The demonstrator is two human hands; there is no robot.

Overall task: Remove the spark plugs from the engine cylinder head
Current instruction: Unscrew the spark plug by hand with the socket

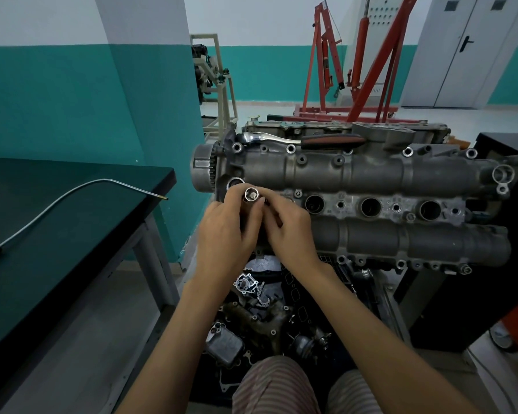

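From the head view, a silver socket (251,195) is gripped by the left hand (226,234), its fingers curled round it, open end up. The right hand (290,227) is pressed against it from the right, fingertips pinched at the socket's side. Under both grips lies the cylinder head (371,174); three open plug wells (370,207) are seen to the right. Beyond the grips, a ratchet (299,141) is laid on the engine. No spark plug can be made out.

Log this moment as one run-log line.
left hand: grips socket | right hand: fingertips at socket | ratchet: resting on cylinder head | plug wells: three open
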